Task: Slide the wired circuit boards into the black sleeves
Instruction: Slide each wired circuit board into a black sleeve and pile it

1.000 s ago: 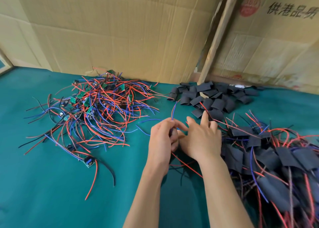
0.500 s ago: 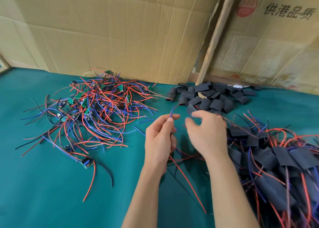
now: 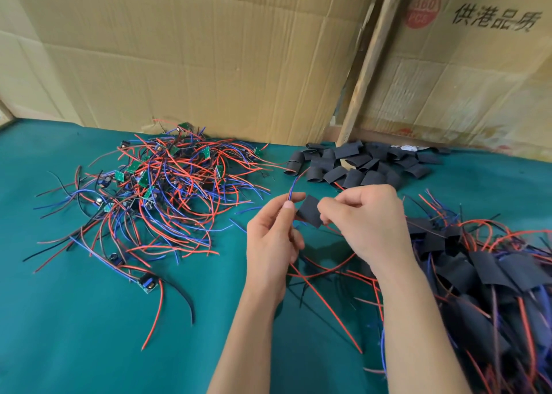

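My left hand pinches a red and blue wire pair that rises between thumb and fingers. My right hand pinches a flat black sleeve just right of those wires. The board on these wires is hidden behind my hands. Red and black wires hang below my hands onto the green mat. A heap of bare wired circuit boards lies at the left. Empty black sleeves lie in a pile at the back. Sleeved boards are heaped at the right.
Cardboard sheets and a printed carton stand along the back of the mat, with a wooden batten leaning between them. One loose board with a blue part lies near the left heap's front.
My hands have drawn slightly apart, and the black sleeve now shows between them in my right fingers. The camera has tilted a little.
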